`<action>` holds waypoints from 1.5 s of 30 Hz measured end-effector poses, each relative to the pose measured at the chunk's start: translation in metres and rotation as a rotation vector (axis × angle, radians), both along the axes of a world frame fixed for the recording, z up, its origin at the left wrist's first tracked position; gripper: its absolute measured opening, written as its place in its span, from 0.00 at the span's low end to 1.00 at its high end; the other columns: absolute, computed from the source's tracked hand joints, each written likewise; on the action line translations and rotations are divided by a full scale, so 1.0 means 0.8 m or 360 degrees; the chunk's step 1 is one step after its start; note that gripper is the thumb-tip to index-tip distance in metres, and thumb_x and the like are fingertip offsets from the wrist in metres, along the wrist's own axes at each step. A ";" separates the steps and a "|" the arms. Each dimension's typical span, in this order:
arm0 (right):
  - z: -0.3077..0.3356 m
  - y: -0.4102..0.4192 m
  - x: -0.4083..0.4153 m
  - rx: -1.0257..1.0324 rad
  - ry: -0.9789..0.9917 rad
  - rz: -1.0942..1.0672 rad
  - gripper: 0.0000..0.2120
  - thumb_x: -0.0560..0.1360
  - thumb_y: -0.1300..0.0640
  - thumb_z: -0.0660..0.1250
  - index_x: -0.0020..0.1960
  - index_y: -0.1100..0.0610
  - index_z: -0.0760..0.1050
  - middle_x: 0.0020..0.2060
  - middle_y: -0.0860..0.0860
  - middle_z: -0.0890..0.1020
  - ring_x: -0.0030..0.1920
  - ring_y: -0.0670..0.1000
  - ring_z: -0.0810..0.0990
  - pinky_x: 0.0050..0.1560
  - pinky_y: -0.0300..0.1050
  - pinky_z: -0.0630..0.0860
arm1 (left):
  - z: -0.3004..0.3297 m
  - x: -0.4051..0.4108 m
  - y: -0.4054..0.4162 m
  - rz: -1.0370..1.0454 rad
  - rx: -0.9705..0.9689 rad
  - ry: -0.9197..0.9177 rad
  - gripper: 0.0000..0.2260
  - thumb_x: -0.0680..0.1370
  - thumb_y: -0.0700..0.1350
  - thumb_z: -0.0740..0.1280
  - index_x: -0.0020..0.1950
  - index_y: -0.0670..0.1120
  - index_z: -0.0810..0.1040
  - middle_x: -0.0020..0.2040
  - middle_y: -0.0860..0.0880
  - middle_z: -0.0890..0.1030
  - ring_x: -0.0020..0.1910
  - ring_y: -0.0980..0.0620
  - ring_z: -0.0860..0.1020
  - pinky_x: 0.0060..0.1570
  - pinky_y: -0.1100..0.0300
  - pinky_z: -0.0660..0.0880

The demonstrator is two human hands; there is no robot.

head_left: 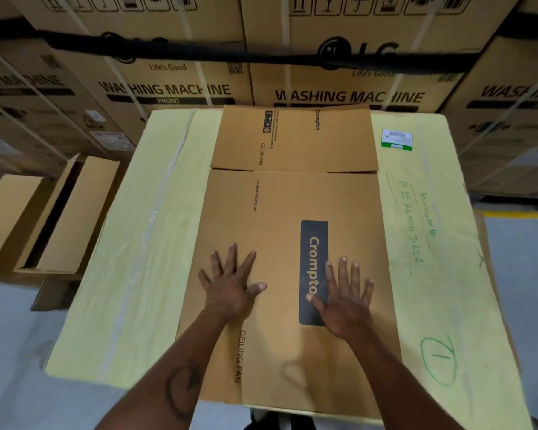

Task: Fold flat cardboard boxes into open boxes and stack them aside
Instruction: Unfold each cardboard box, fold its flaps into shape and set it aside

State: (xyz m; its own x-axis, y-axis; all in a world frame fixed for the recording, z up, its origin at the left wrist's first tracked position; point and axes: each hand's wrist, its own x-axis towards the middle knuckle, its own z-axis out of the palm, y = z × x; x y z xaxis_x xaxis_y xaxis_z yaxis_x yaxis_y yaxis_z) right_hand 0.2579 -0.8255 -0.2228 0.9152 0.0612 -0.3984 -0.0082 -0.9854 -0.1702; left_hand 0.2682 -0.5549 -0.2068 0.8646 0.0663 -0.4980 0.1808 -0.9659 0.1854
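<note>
While the flat cardboard box (292, 243) is pressed unfolded onto the yellow tabletop (131, 259) by left hand (230, 283) and right hand (345, 296), grips released, erected boxes (66, 212) are noted aside left.

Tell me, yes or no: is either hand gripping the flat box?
No: the left hand and right hand lie flat, fingers spread, on the flat cardboard box.

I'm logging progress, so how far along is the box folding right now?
Done: at least one open box stands at the left on the floor. In hand: the left hand and right hand press flat on a flat Crompton carton lying on the yellow surface. Left: this carton still needs opening up and stacking aside.
</note>
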 end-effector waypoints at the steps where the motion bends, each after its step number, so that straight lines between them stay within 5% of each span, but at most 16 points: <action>1: -0.002 0.000 -0.012 -0.0029 0.0031 -0.0012 0.43 0.78 0.25 0.45 0.83 0.46 0.34 0.81 0.53 0.33 0.81 0.60 0.32 0.77 0.69 0.36 | -0.001 -0.009 0.004 0.0046 0.0018 0.0040 0.38 0.76 0.76 0.54 0.81 0.69 0.40 0.82 0.53 0.29 0.79 0.36 0.28 0.73 0.26 0.37; 5: 0.003 -0.001 -0.025 -0.0072 0.0126 -0.0523 0.47 0.76 0.24 0.51 0.84 0.47 0.37 0.82 0.57 0.36 0.81 0.66 0.36 0.75 0.74 0.42 | 0.012 -0.017 0.013 0.0431 0.0018 0.0009 0.45 0.72 0.77 0.62 0.83 0.63 0.47 0.84 0.44 0.36 0.80 0.30 0.36 0.73 0.26 0.46; 10: 0.027 -0.025 -0.053 0.0016 -0.0098 -0.1101 0.55 0.68 0.27 0.71 0.81 0.58 0.56 0.79 0.64 0.61 0.76 0.67 0.62 0.69 0.70 0.65 | 0.019 -0.031 0.043 0.0782 -0.0018 -0.0095 0.50 0.65 0.71 0.76 0.78 0.52 0.58 0.80 0.38 0.57 0.76 0.31 0.60 0.66 0.32 0.68; 12: 0.041 -0.043 -0.047 0.0159 -0.0127 -0.1304 0.50 0.65 0.34 0.78 0.75 0.61 0.64 0.70 0.63 0.71 0.68 0.67 0.71 0.64 0.64 0.72 | 0.024 -0.026 0.055 0.0941 -0.0057 -0.0143 0.51 0.62 0.67 0.80 0.76 0.47 0.61 0.73 0.38 0.67 0.69 0.32 0.70 0.63 0.35 0.71; 16: 0.072 -0.077 -0.038 0.0739 -0.0052 -0.1433 0.24 0.69 0.46 0.79 0.58 0.58 0.79 0.54 0.57 0.84 0.51 0.59 0.82 0.54 0.55 0.80 | 0.039 -0.013 0.076 0.1138 -0.0434 -0.0199 0.41 0.67 0.56 0.82 0.70 0.40 0.68 0.65 0.37 0.78 0.62 0.32 0.79 0.60 0.40 0.76; 23: 0.118 -0.074 -0.056 0.0446 -0.0382 -0.1370 0.15 0.78 0.50 0.71 0.60 0.57 0.78 0.55 0.56 0.85 0.53 0.63 0.83 0.51 0.53 0.79 | 0.078 -0.033 -0.003 0.1060 -0.0437 -0.0516 0.12 0.80 0.44 0.69 0.61 0.41 0.72 0.53 0.38 0.82 0.52 0.35 0.81 0.49 0.45 0.76; 27: 0.152 -0.120 -0.070 0.0206 -0.0471 -0.1403 0.10 0.80 0.55 0.68 0.58 0.58 0.77 0.50 0.59 0.85 0.49 0.64 0.83 0.46 0.52 0.79 | 0.089 -0.041 -0.082 0.0930 -0.0544 -0.0597 0.05 0.80 0.41 0.63 0.55 0.47 0.71 0.50 0.43 0.82 0.46 0.39 0.80 0.45 0.49 0.74; 35: 0.182 -0.339 -0.084 0.0005 -0.0560 -0.1583 0.10 0.80 0.54 0.69 0.56 0.60 0.77 0.49 0.62 0.84 0.49 0.66 0.83 0.46 0.52 0.77 | 0.102 -0.020 -0.319 0.0621 -0.0786 -0.0669 0.06 0.79 0.41 0.62 0.53 0.51 0.69 0.43 0.52 0.78 0.43 0.43 0.79 0.42 0.52 0.74; 41: 0.181 -0.573 -0.090 -0.0096 -0.0626 -0.1689 0.09 0.78 0.53 0.69 0.52 0.58 0.76 0.46 0.63 0.83 0.47 0.66 0.82 0.48 0.55 0.78 | 0.059 -0.026 -0.557 0.0542 -0.0881 -0.0619 0.18 0.82 0.41 0.61 0.72 0.43 0.70 0.61 0.46 0.81 0.57 0.42 0.81 0.54 0.46 0.80; 45: 0.166 -0.701 -0.087 -0.0149 -0.0675 -0.1698 0.07 0.77 0.55 0.70 0.50 0.57 0.75 0.45 0.62 0.83 0.47 0.66 0.81 0.48 0.55 0.77 | 0.039 -0.026 -0.695 0.0480 -0.0996 -0.0564 0.24 0.81 0.36 0.60 0.78 0.40 0.66 0.69 0.42 0.77 0.67 0.41 0.76 0.66 0.44 0.75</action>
State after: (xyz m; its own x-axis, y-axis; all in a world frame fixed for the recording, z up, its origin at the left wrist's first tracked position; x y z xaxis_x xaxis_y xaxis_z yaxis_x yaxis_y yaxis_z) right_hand 0.1879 -1.3859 -0.0901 0.5451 -0.8383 -0.0081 -0.8048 -0.5206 -0.2851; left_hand 0.2473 -1.1108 -0.1754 0.9683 0.1218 -0.2180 0.2476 -0.5810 0.7753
